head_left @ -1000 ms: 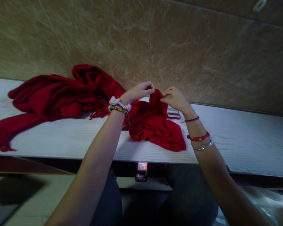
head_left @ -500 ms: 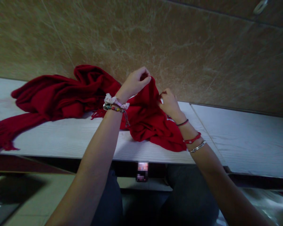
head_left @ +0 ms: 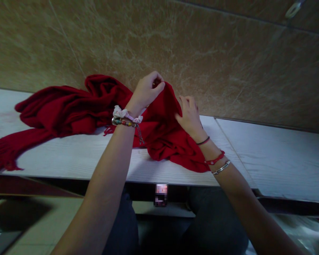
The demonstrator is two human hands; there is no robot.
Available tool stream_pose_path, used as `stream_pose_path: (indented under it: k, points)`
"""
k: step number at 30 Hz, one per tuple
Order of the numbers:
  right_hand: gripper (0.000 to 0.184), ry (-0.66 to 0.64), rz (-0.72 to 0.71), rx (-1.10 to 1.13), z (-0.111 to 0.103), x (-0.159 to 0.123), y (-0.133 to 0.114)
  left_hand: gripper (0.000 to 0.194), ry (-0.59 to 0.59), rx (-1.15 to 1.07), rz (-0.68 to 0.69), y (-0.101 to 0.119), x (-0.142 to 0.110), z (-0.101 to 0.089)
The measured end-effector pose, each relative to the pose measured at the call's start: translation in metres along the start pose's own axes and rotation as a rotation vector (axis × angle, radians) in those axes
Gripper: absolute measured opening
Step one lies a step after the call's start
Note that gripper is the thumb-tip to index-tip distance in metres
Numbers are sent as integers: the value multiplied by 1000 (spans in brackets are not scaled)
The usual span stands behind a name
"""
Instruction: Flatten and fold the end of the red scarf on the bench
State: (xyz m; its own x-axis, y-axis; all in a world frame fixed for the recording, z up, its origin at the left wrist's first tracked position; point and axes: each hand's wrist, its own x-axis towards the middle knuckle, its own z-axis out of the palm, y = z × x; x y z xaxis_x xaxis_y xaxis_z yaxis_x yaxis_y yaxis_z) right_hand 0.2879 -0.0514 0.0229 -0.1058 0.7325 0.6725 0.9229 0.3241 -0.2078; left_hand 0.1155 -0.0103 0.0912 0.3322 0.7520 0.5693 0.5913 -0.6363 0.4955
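A red fringed scarf [head_left: 159,117] lies crumpled along a white wood-grain counter [head_left: 276,159], its tasselled end hanging toward the left. Between thumb and fingertips, my left hand [head_left: 149,88] pinches the scarf's edge and lifts it near the wall. My right hand [head_left: 188,115] is at the right side of the raised cloth, its fingers spread and thumb apart. The thumb overlaps the fabric, and whether it touches it I cannot tell. Folds hide part of the scarf's right portion under my right wrist.
A brown marbled wall [head_left: 202,53] rises right behind the counter. A small pale loop-shaped object [head_left: 294,10] is on it at the top right. My legs [head_left: 215,219] are below the counter's front edge, above a tiled floor [head_left: 42,226].
My left hand has shifted slightly left and up, drawing the scarf's edge with it. My right hand's fingers have opened from a closer curl beside the cloth.
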Motion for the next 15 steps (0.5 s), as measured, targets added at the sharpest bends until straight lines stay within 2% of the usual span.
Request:
stream_pose_path:
  k: [4,9,15]
  points:
    - [28,5,36,-10,-1,4,12,35,1,67,-73,-1,-1,0]
    - [19,20,41,19,6,9,39,26,128,115,-107,-9,0,-6]
    - [14,-106,77,15,11,11,54,46,189,256,-317,-29,0,-18]
